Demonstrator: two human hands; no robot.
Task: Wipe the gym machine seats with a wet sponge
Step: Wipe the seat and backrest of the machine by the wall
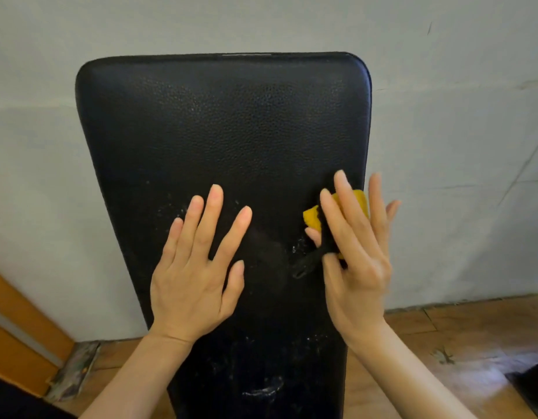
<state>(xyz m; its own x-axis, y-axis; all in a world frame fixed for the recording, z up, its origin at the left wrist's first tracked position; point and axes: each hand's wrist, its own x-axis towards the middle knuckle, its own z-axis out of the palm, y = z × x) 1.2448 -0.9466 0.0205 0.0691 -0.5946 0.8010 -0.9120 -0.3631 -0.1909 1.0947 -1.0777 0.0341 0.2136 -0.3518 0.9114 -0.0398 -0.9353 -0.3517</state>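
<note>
A long black padded gym bench seat (222,131) fills the middle of the head view and runs away from me toward the wall. My left hand (198,273) lies flat on the pad, fingers spread, holding nothing. My right hand (355,255) presses a yellow sponge (311,217) with a dark scouring side against the pad's right edge, its fingers stretched over the sponge. Most of the sponge is hidden under the hand. Wet streaks and white specks show on the pad around and below both hands.
A pale grey wall (458,146) stands right behind the bench. Wooden floor (443,343) lies on both sides. An orange wooden frame (16,328) leans at the lower left, and a dark object (534,379) sits at the lower right edge.
</note>
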